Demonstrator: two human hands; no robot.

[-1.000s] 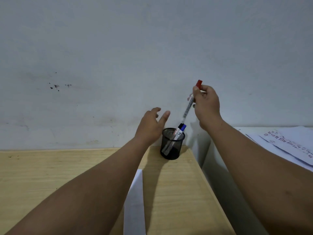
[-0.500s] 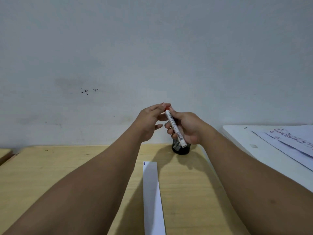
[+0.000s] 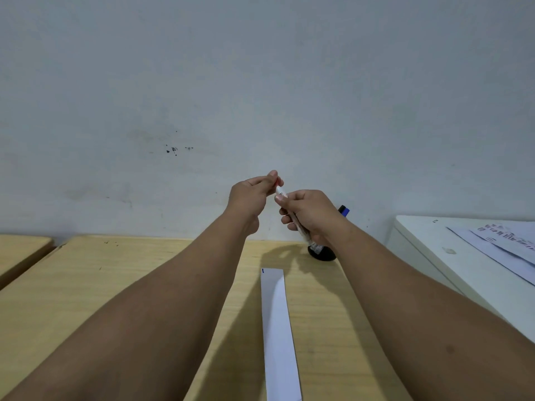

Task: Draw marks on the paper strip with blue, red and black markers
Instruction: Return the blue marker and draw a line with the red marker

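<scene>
- My right hand [image 3: 311, 214] is wrapped around the barrel of the red marker [image 3: 291, 211], fingers curled shut on it, cap end tilted up and to the left.
- My left hand [image 3: 250, 198] pinches the red cap [image 3: 278, 180] between thumb and fingertip; the other fingers are loosely folded.
- I judge the step in hand to be uncapping: pull straight along the barrel, not sideways, and keep the barrel gripped firmly so it doesn't jerk.
- Keep hold of the cap so it can go back on.
- The paper strip [image 3: 278, 328] lies flat on the wooden desk [image 3: 86, 285] below my hands, running toward me, with one small blue mark [image 3: 263, 270] at its far left corner.
- The blue marker [image 3: 343, 210] stands in the black cup [image 3: 322, 251], just behind my right wrist.
- The red mark should go beside the blue one.
</scene>
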